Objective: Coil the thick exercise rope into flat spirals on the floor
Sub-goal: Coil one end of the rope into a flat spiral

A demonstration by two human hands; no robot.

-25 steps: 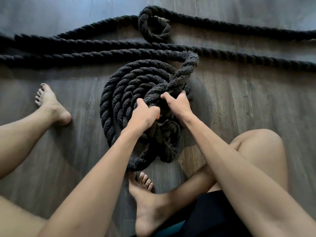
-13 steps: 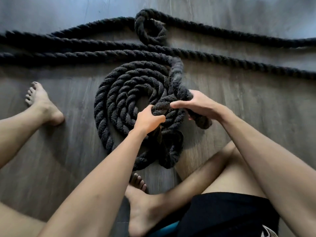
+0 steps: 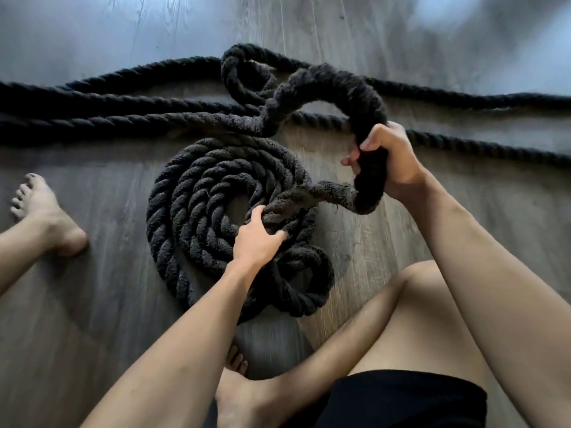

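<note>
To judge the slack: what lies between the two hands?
In the head view, a frayed stretch of rope runs from the left hand to the right hand.

I count one thick black rope, and in it one flat spiral of about four rings, two small loops, a far loop and a near loop by my knee, and one raised arch. Three lengths of it run off to my left over the one wooden floor, two to my right. I see two hands gripping it, my left hand and right hand, two bare feet, left foot and right foot, and one pair of black shorts.
</note>
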